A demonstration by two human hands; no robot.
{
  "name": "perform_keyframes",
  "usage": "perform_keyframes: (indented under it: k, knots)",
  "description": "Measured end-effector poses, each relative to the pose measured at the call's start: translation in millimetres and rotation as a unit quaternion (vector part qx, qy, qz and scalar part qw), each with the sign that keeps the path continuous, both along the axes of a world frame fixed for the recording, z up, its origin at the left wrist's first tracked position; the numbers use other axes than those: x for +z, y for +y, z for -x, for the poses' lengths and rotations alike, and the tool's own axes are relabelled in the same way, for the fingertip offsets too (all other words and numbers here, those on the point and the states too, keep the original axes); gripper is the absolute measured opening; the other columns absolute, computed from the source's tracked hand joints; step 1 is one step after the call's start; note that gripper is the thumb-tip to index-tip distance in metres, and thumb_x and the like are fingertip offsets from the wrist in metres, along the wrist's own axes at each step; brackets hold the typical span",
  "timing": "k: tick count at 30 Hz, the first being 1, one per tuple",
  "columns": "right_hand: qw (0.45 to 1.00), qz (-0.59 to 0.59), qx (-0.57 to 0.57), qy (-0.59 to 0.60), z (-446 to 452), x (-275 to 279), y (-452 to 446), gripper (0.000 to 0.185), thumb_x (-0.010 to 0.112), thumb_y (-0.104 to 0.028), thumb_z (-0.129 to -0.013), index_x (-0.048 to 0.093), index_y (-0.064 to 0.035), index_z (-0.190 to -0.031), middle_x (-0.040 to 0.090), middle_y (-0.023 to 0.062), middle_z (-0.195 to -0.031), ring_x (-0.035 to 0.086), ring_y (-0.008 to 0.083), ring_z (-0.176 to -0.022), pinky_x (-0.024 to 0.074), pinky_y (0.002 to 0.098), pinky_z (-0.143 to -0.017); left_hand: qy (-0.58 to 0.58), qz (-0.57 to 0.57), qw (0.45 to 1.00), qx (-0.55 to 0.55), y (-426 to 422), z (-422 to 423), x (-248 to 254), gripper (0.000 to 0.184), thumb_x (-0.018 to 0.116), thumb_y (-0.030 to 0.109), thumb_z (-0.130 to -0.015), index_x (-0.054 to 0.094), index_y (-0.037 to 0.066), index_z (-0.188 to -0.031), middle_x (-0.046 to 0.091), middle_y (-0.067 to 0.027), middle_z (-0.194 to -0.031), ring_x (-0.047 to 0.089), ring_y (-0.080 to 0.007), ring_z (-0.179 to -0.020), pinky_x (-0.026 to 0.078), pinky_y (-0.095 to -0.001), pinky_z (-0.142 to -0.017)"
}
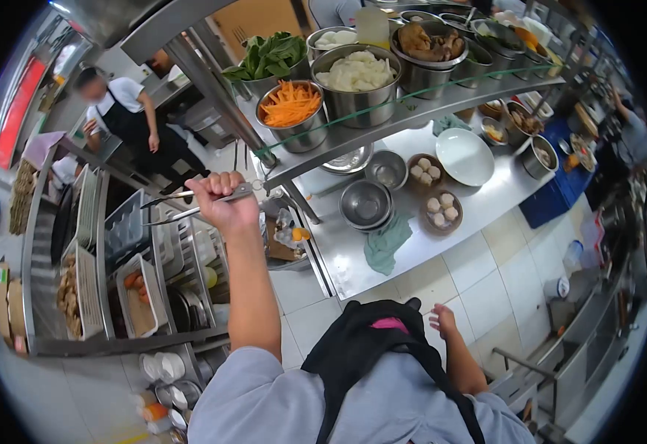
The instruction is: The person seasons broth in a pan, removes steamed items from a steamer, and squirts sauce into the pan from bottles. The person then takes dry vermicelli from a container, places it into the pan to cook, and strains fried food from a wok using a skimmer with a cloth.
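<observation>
My left hand [223,198] is raised at the left, its fingers wrapped round a pair of metal tongs [183,214]. The tips of the tongs point left and stand apart with nothing between them. Low at my right side hangs my right hand [442,320], loosely bent with fingers apart and holding nothing. On the steel table ahead are two round baskets, one nearer [442,213] and one farther [425,172], each with several pale dumplings. A green cloth [388,244] lies beside stacked metal bowls [366,203]. A large white plate [465,157] rests to their right.
A shelf [382,132] above the table carries metal pots of shredded carrot [291,103], sliced white vegetable [356,70] and leafy greens [270,55]. A rack [127,344] with plastic baskets stands at the left. Beyond it stands a person in a black apron [142,118]. Tiled floor [479,266] lies before me.
</observation>
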State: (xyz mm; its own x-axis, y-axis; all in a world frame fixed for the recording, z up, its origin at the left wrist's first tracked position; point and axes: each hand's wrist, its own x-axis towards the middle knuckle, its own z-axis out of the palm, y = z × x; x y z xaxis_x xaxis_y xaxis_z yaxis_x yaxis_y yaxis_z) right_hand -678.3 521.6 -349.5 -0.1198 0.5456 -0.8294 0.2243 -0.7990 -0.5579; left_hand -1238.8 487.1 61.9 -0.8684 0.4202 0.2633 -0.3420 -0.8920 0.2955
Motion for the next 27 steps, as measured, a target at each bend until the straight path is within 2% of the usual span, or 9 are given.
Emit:
perform_keyframes:
  k: [3, 7, 12, 14, 16, 19, 22, 25, 27]
  knots:
    - [0.995, 0.04, -0.069, -0.055, -20, 1, -85, 0.04, 0.059, -0.031, -0.095, 0.055, -0.0111, -0.129, 0.062, 0.0084, -0.113, 0.062, 0.0254, -0.092, 0.0525, 0.0429, -0.078, -0.084, 0.049, 0.995, -0.021, 14, -1, -20, 0.043, 0.057, 0.041, -0.1, 0.043, 0.014, -0.069, 0.039, 0.0024, -0.06, 0.038, -0.0108, -0.056, 0.036, -0.0273, -0.059]
    - [0.993, -0.039, 0.07, -0.09, -81, -21, -208, 0.029, 0.061, -0.029, -0.093, 0.065, -0.011, -0.114, 0.066, 0.0054, -0.094, 0.063, 0.0211, -0.079, 0.0501, 0.036, -0.061, -0.146, 0.033, 0.988, -0.023, -9, 34, -64, 0.042, 0.058, 0.038, -0.1, 0.045, 0.014, -0.068, 0.041, 0.0015, -0.059, 0.041, -0.0112, -0.056, 0.04, -0.0286, -0.061]
    - [0.969, 0.166, -0.168, -0.079, -116, -60, -352, 0.025, 0.061, -0.034, -0.091, 0.066, -0.012, -0.102, 0.063, 0.0035, -0.084, 0.062, 0.0205, -0.065, 0.0543, 0.0417, -0.059, -0.186, 0.191, 0.96, -0.09, -40, 139, -133, 0.022, 0.061, 0.023, -0.09, 0.059, 0.008, -0.074, 0.064, -0.0059, -0.073, 0.061, -0.0192, -0.076, 0.052, -0.0382, -0.074]
    - [0.959, 0.249, -0.097, -0.09, -102, -70, -388, 0.055, 0.062, -0.054, -0.084, 0.061, -0.0129, -0.121, 0.063, 0.0063, -0.104, 0.064, 0.0238, -0.067, 0.0563, 0.0458, -0.064, -0.084, 0.288, 0.941, -0.157, -5, 66, -139, 0.02, 0.063, 0.025, -0.09, 0.058, 0.006, -0.085, 0.063, -0.0062, -0.075, 0.06, -0.0189, -0.074, 0.052, -0.0371, -0.071]
    - [0.948, 0.29, -0.135, -0.006, -77, -39, -406, 0.086, 0.055, -0.072, -0.078, 0.05, -0.0151, -0.142, 0.056, 0.0138, -0.137, 0.062, 0.0309, -0.113, 0.0523, 0.0548, -0.087, 0.041, 0.359, 0.899, -0.249, 9, -39, -143, 0.025, 0.064, 0.026, -0.09, 0.057, 0.003, -0.097, 0.062, -0.0064, -0.077, 0.059, -0.0186, -0.073, 0.051, -0.036, -0.069]
    - [0.921, 0.257, -0.267, 0.116, -56, -2, -440, 0.09, 0.053, -0.074, -0.078, 0.045, -0.0155, -0.147, 0.044, 0.0141, -0.151, 0.044, 0.0338, -0.136, 0.0405, 0.0598, -0.103, 0.154, 0.399, 0.772, -0.47, -13, -191, -155, 0.04, 0.066, 0.028, -0.089, 0.055, -0.001, -0.114, 0.061, -0.0067, -0.08, 0.058, -0.0181, -0.071, 0.05, -0.0345, -0.065]
    - [0.891, 0.217, -0.365, 0.162, -71, 0, -478, 0.084, 0.054, -0.072, -0.081, 0.048, -0.0174, -0.144, 0.047, 0.0096, -0.15, 0.046, 0.0314, -0.135, 0.0378, 0.0589, -0.105, 0.211, 0.373, 0.484, -0.763, -27, -361, -174, 0.052, 0.066, 0.031, -0.092, 0.052, -0.005, -0.127, 0.06, -0.0091, -0.083, 0.058, -0.0194, -0.072, 0.049, -0.0321, -0.065]
    - [0.856, 0.175, -0.439, 0.21, -86, -7, -514, 0.078, 0.056, -0.07, -0.083, 0.052, -0.0192, -0.142, 0.05, 0.0052, -0.148, 0.047, 0.029, -0.134, 0.0352, 0.0579, -0.108, 0.591, 0.181, 0.268, -0.739, -58, -546, -169, 0.036, 0.057, 0.028, -0.101, 0.059, -0.001, -0.123, 0.063, -0.0056, -0.081, 0.056, -0.0135, -0.072, 0.047, -0.0285, -0.067]
    - [0.84, 0.126, -0.482, 0.214, -88, -7, -552, 0.079, 0.057, -0.069, -0.082, 0.049, -0.021, -0.144, 0.047, 0.0072, -0.15, 0.045, 0.031, -0.135, 0.0358, 0.0585, -0.107, 0.713, -0.03, 0.239, -0.659, -65, -660, -167, 0.035, 0.058, 0.028, -0.1, 0.064, -0.002, -0.116, 0.066, -0.0065, -0.085, 0.056, -0.0113, -0.074, 0.046, -0.0271, -0.068]
